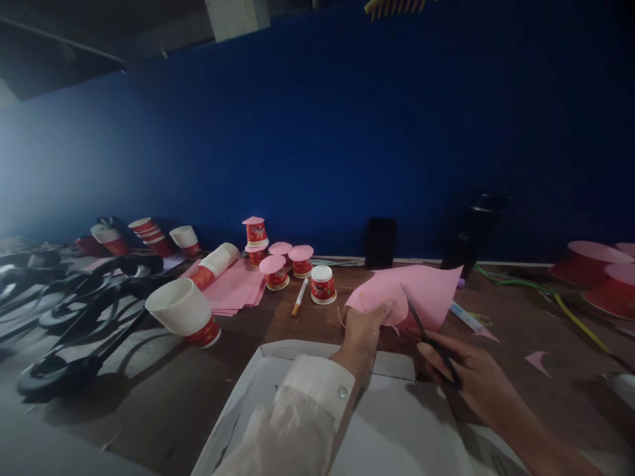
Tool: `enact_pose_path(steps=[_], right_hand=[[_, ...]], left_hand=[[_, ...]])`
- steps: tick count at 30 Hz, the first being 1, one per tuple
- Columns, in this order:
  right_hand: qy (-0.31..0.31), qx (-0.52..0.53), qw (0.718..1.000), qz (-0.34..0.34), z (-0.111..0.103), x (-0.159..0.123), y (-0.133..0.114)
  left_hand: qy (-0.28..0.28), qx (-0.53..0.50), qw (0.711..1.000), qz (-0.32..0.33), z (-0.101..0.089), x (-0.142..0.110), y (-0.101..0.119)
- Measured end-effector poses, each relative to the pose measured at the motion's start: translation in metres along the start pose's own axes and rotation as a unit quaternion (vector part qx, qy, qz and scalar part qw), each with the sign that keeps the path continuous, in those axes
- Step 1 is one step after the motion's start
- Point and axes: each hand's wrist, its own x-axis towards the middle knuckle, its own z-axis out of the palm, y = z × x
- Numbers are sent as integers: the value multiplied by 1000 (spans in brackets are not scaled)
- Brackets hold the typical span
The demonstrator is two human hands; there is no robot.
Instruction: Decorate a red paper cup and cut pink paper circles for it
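My left hand point(364, 330) grips a sheet of pink paper point(431, 291) near its lower left edge, thumb on top. A curved outline is faintly drawn on the paper. In my right hand point(461, 370) is a pair of scissors point(436, 350) with dark handles, its blades at the paper just right of my left thumb. How far the blades are apart I cannot make out. Beyond my left hand, a red and white paper cup point(323, 285) stands upside down, with an orange and white marker point(299, 297) lying beside it.
Several upside-down cups topped with pink discs point(274, 272) stand behind the marker. At left are pink sheets point(238, 291), a stack of white cups point(181, 311) and black headphones point(64, 370). A white box lid point(278, 357) lies before me. A black bottle point(473, 231) and paper scraps point(538, 362) are at right.
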Motion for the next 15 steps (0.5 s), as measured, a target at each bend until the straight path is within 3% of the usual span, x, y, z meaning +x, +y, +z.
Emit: enact_pose_path(steps=[3,8,15], right_hand=[[5,18,1000,1,0,0,0],[-21,7,1000,0,-2,1,2],[-7,19,1000,2,1,-2,-3]], left_hand=[[-23,-7,999,24,-2,3,-2],[-5,10,999,32,-4,6,-4],[1,-2,1000,29,-2,5,-3]])
